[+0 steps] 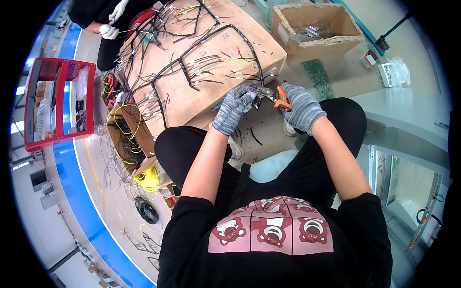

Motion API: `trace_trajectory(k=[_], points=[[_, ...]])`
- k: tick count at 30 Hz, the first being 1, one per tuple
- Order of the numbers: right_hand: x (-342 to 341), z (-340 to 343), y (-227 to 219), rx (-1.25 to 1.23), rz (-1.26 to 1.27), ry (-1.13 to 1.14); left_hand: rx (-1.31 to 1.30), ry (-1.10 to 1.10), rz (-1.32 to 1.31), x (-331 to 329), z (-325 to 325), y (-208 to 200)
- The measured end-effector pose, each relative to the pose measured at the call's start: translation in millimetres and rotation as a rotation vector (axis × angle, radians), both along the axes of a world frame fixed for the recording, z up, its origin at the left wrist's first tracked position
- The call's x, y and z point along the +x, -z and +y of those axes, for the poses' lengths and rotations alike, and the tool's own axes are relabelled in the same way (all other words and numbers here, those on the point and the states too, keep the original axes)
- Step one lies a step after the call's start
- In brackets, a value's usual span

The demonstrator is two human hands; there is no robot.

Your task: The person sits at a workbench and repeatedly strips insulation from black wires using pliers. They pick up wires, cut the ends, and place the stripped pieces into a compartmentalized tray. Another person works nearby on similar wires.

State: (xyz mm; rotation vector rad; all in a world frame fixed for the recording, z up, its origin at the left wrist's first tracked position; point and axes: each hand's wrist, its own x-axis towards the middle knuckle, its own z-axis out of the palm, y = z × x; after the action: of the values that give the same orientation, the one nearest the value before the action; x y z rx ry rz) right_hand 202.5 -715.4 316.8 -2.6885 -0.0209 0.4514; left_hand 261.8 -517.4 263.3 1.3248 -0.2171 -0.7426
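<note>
Nearest the camera, a black T-shirt (273,271) with pink printed panels is worn. At far left, a red-framed rack (60,103) is seen. A co-worker's white-gloved hand (109,31) is held beside a thin yellow wire. Below, wires are heaped in an open carton (145,139), with a yellow coil (148,179) and a black coil (146,211) set near it. A branched black harness (180,60) is spread over a wooden board (189,103). At the board's near edge, the left hand (235,108), grey-gloved, is placed at the head of the orange-handled pliers (271,95); whether anything is pinched there cannot be told. The pliers are held between both hands, their handles clasped by the grey-gloved right hand (302,109). Farther right, metal parts are contained in a cardboard box (321,50).
</note>
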Motion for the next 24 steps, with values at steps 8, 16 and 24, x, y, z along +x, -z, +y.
trace_trajectory(k=[8, 16, 24], points=[[0.0, 0.3, -4.5, -0.086, -0.074, -0.039, 0.087, 0.084, -0.130, 1.8, 1.0, -4.7], [1.4, -0.4, -1.5, -0.100, -0.074, -0.054, 0.109, 0.069, -0.159, 2.5, 1.9, -2.6], [-1.0, 2.1, -7.4, 0.007, 0.064, 0.008, 0.124, 0.081, -0.130, 3.1, 2.6, -1.5]])
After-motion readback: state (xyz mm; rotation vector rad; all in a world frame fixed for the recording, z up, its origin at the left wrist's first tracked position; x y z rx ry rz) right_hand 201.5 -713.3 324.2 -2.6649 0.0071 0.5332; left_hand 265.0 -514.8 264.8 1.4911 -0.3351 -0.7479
